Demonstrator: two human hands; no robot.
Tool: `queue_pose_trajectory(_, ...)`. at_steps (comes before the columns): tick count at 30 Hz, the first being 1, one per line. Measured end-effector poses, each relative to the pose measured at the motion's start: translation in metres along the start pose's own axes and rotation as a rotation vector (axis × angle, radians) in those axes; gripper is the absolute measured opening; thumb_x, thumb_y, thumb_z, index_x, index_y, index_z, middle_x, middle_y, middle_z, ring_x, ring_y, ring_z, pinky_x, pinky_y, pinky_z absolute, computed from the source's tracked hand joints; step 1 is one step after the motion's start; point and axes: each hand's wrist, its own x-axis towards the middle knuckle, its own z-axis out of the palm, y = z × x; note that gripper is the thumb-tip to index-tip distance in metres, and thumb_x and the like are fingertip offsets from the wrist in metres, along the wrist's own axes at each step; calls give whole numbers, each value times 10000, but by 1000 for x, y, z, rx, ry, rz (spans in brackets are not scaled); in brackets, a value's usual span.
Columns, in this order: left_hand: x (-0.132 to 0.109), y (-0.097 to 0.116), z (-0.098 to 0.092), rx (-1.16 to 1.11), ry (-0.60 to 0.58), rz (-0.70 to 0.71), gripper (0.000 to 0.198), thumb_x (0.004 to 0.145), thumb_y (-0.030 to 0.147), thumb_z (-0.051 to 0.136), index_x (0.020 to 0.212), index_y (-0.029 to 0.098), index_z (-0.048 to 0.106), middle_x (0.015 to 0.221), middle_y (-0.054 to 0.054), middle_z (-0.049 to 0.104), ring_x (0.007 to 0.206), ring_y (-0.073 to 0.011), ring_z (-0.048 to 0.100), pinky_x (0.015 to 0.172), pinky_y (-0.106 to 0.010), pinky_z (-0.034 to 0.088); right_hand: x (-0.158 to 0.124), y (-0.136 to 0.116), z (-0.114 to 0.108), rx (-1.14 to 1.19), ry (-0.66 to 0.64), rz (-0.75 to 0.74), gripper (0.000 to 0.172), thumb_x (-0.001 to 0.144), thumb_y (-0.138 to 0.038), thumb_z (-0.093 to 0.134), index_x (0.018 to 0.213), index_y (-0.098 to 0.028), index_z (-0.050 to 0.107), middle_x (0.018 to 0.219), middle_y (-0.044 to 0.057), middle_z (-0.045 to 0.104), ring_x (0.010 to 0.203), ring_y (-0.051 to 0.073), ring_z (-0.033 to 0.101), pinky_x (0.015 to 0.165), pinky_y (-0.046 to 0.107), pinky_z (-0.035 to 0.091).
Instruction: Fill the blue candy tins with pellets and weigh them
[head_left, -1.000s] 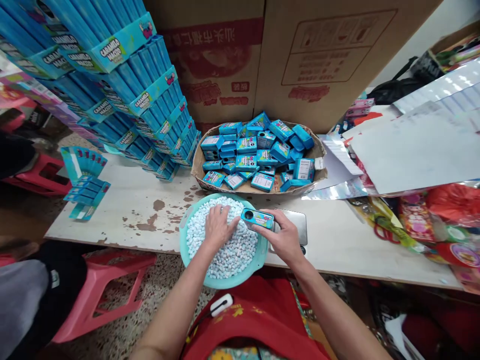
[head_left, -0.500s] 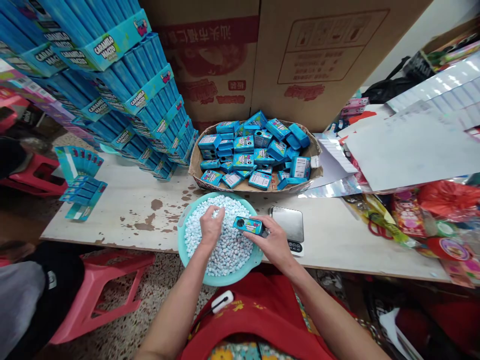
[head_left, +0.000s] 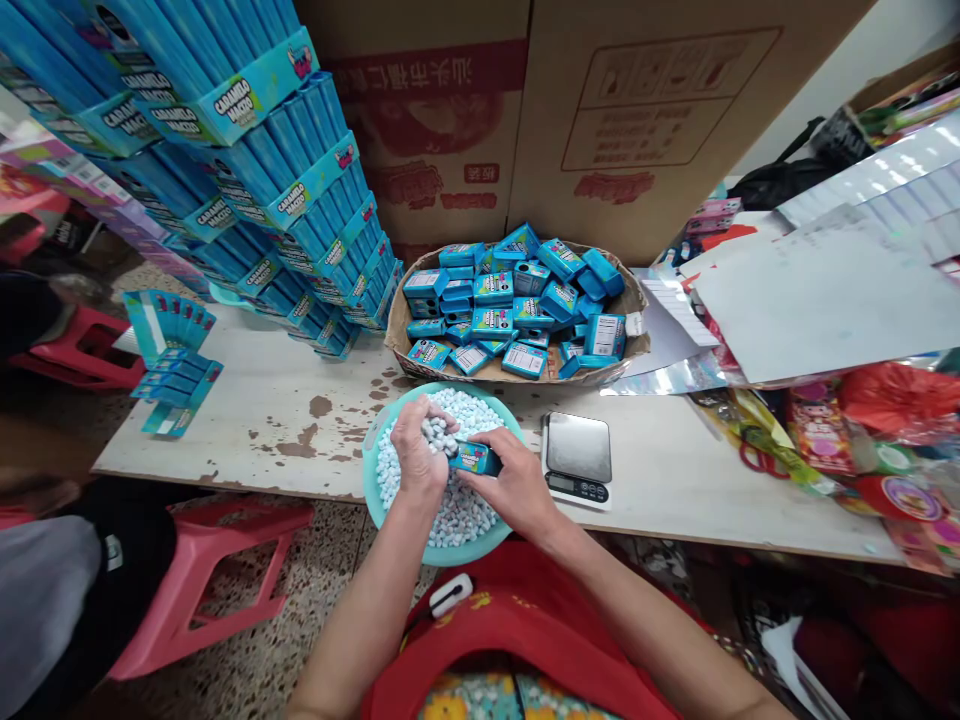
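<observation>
My left hand [head_left: 420, 450] is cupped around a heap of small pale candies [head_left: 439, 434], over a turquoise basin [head_left: 369, 480]. Between the thumb and fingers of my right hand [head_left: 521, 480] is a small blue candy box [head_left: 472, 457], its end tilted up against the candies in my left palm. Loose pale blue and white candies [head_left: 457, 520] fill the basin below both hands. Just right of the basin lies a digital kitchen scale [head_left: 577, 448] with a bare metal plate.
Behind the basin, a cut-down cardboard tray [head_left: 517, 378] holds many blue boxes. Stacked display cartons [head_left: 247, 110] rise at the left, near a fanned set of boxes [head_left: 176, 375]. Sheets and packaged goods [head_left: 817, 420] crowd the right. Beside a pink stool [head_left: 202, 570], another person [head_left: 52, 590] sits.
My left hand has come up from the basin with a handful of candies. My right hand has brought the candy box left, against that handful.
</observation>
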Motion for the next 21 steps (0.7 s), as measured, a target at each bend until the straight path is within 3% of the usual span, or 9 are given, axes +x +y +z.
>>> queue_pose_trajectory(15,6,-3,14,127,-1,74,308,743,382,660,629,171,466,495,60,459,493,-94,515,549,-231,450,12,1,-11,114,49,48,268,713,-274,721,958,-222,628,902,35,644,878,218,611,779,338,469)
queue_pose_trajectory(21,4,-3,16,147,-4,102,279,759,364,653,648,163,494,527,42,510,503,-99,518,538,-235,447,13,2,-11,115,38,53,268,708,-253,722,956,-218,625,910,39,643,888,223,608,795,345,465)
